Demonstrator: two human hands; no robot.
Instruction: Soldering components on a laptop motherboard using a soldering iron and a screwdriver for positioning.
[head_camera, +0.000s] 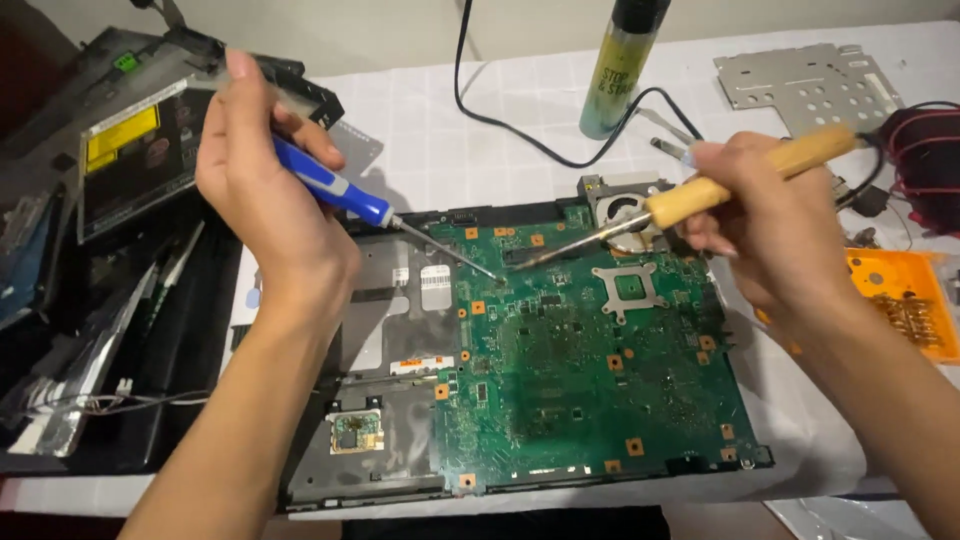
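A green laptop circuit board (590, 370) lies in a dark chassis (375, 340) on a white cloth. My left hand (265, 185) grips a blue-handled screwdriver (335, 190), its thin shaft slanting down to the board's upper left part. My right hand (770, 215) holds a soldering iron (730, 180) by its wooden handle. The iron's metal tip points left and meets the board close to the screwdriver tip, near a small black component. A square chip socket (630, 287) sits just right of the two tips.
A yellow-green spray can (622, 65) stands at the back. A perforated metal plate (805, 85) lies at the back right, an orange parts box (905, 300) at the right. An optical drive (135, 160) and dark laptop parts fill the left. A black cable (510, 125) crosses the cloth.
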